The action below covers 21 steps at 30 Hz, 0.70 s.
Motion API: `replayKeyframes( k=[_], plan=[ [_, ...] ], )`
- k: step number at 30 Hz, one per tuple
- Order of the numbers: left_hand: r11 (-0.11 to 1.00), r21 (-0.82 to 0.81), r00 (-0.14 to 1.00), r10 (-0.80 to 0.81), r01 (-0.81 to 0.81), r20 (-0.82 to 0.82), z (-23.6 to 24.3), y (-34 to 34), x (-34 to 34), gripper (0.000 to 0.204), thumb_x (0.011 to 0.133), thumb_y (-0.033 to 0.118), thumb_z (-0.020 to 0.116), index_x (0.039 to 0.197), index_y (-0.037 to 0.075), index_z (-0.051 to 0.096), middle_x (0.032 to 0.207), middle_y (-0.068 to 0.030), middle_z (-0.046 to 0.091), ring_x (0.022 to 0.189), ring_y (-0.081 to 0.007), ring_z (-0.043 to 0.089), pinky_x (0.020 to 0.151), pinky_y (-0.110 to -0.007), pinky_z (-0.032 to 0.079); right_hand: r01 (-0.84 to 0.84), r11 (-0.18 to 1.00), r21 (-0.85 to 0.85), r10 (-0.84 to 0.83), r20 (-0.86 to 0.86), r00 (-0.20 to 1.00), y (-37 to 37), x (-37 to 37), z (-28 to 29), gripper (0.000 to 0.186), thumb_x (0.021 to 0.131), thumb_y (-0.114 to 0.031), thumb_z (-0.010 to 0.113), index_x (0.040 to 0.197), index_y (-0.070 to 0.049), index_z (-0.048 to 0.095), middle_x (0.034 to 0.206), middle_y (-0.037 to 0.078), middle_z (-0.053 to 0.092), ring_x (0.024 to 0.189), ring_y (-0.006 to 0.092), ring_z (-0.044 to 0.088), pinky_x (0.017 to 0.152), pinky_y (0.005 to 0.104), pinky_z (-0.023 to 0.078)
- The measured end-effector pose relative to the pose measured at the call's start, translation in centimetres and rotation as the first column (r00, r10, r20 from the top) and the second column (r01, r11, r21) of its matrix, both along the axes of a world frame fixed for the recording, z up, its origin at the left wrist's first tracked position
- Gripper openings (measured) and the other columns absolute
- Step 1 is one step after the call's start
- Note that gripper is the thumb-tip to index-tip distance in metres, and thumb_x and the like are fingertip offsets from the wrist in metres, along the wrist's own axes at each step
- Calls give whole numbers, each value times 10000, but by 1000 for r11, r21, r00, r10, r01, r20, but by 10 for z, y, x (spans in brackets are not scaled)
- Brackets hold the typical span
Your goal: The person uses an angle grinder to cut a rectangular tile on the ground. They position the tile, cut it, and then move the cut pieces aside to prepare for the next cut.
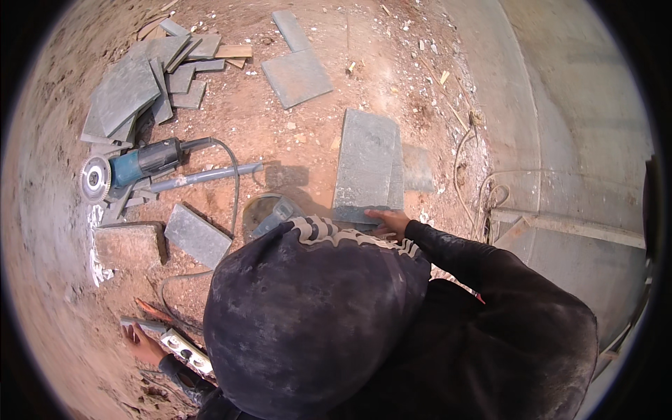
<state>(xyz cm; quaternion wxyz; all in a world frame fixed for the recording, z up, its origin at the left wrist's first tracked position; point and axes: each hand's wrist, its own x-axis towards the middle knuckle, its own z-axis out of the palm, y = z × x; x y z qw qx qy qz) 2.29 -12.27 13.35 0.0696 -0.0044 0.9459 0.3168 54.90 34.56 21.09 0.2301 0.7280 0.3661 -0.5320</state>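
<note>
A grey stone slab point(367, 157) lies in front of me on reddish dirt. At its near edge is my right hand point(390, 222), with one finger stretched over the top surface and the others curled by the edge, closed on the slab. Far to the lower left, my left hand point(142, 346) has its fingers apart against the end of a narrow grey strip point(150, 325). Beside that hand lies a white power strip point(186, 351) with a plug in it. A dark, dusty, rounded cloth shape point(315, 308) hides much of the lower middle.
An angle grinder point(143, 164) with a bare disc rests at the left, its cable curving toward me. Stacked slabs point(126, 94) stand behind it. A brick point(129, 245), a smaller slab point(198, 234) and a bucket point(262, 210) are nearer. A concrete wall point(567, 105) borders the right.
</note>
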Motion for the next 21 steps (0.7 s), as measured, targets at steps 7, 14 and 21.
replayKeyframes(
  k=[7, 14, 21],
  plan=[
    [997, 75, 1000, 24, -24, 11, 0, 8, 2, 473, 939, 279, 641, 1313, 0, 556, 1173, -173, 644, 1010, -234, 640, 858, -349, 514, 80, 978, 194, -85, 19, 996, 26, 12, -55, 1026, 706, -604, 764, 1396, 65, 404, 1323, 272, 498, 1093, 323, 583, 864, 458, 446],
    [999, 47, 1000, 5, -5, -3, -8, 0, 15, 455, 938, 257, 642, 1305, 0, 559, 1121, -144, 669, 934, -217, 661, 837, -340, 518, 385, 882, 272, -402, 11, 915, 19, -43, -27, 1019, 730, -577, 751, 1389, 96, 364, 1331, 281, 463, 1076, 325, 547, 868, 385, 474],
    [997, 78, 999, -10, 13, -35, -7, 5, 9, 441, 942, 241, 634, 1305, 3, 557, 1109, -142, 665, 953, -195, 639, 830, -322, 506, 496, 859, 124, -453, -267, 851, 26, -92, -38, 1026, 761, -601, 713, 1442, 46, 299, 1287, 233, 479, 1058, 269, 553, 873, 362, 476]
  ],
)
